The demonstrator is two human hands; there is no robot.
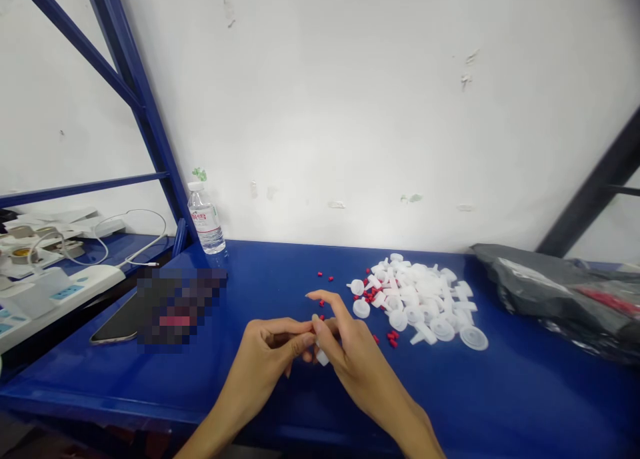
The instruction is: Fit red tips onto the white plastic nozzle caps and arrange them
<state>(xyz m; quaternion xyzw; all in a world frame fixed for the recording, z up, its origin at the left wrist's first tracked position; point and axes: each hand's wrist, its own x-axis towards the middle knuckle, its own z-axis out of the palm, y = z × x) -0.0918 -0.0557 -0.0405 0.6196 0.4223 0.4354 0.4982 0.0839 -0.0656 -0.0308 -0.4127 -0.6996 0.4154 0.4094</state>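
Note:
In the middle of the blue table, my left hand (267, 356) and my right hand (357, 356) meet at the fingertips. A small white plastic piece (323, 358) shows below my right thumb, mostly covered by the fingers of that hand. My right index finger is raised and apart from it. Thumb and index finger of my left hand are pinched together against the right thumb tip; what lies between them is hidden. To the right lies a heap of white translucent plastic pieces (417, 299) with round discs and stems. Small red plastic pieces (393, 340) are scattered beside the heap.
A water bottle (206, 219) stands at the back left. A dark phone (117, 319) lies next to a pixelated patch. Further left are a white power strip (80, 292) and cables. A black plastic bag (550, 292) lies at the right, and blue shelf posts (150, 126) rise on the left.

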